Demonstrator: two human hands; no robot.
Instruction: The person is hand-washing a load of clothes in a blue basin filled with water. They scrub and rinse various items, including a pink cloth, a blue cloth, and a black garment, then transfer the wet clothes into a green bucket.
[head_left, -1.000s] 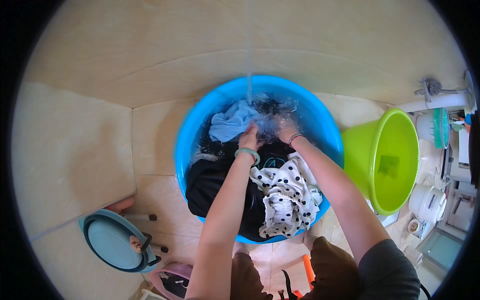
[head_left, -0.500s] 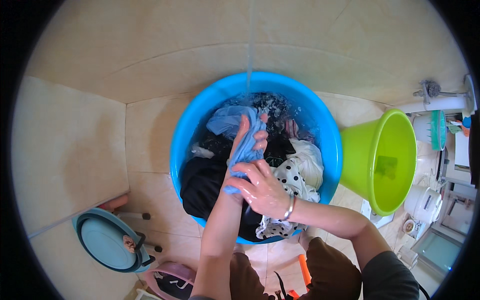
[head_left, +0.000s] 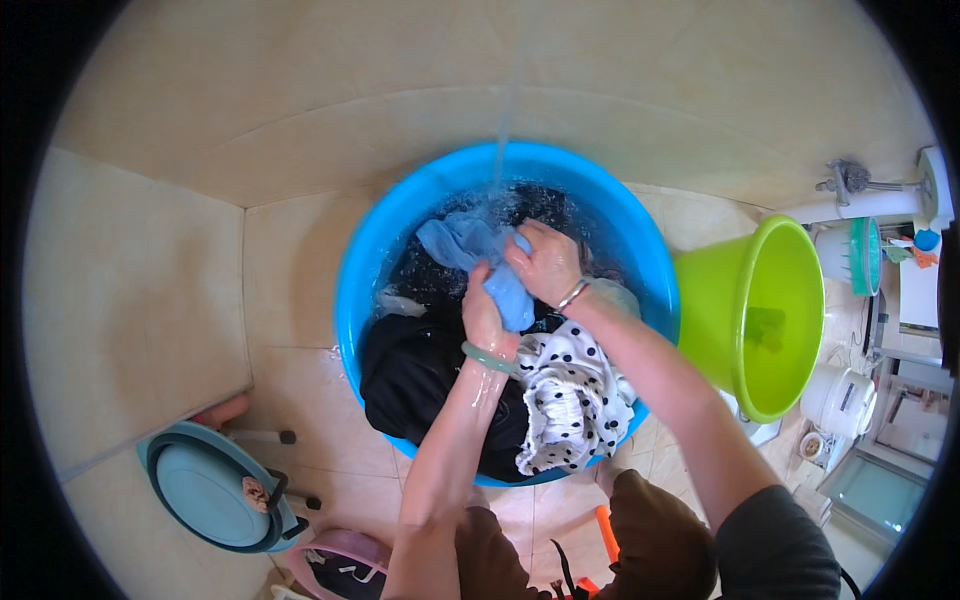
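Observation:
A wet light-blue cloth point(head_left: 512, 300) is bunched between my two hands over a big blue tub point(head_left: 357, 270) of water and clothes. My left hand point(head_left: 485, 312), with a pale green bangle at its wrist, grips the cloth's near side. My right hand point(head_left: 546, 262), with a silver bangle, clutches it from the right. Part of the cloth spreads away at the upper left. Below lie a black garment point(head_left: 410, 375) and a white garment with black dots point(head_left: 568, 400). A thin stream of water point(head_left: 500, 150) falls into the tub's far side.
A lime-green bucket point(head_left: 700, 310) lies tipped at the tub's right, its opening facing right. White containers point(head_left: 838, 400) stand beyond it. Folded grey-blue basins point(head_left: 212, 485) lean at the left wall, and a pink basin point(head_left: 345, 545) with dark cloth sits at the lower left.
My right hand has moved from the left wrist up and away to the far part of the cloth. My left hand has drawn nearer, and the cloth is now bunched between both hands.

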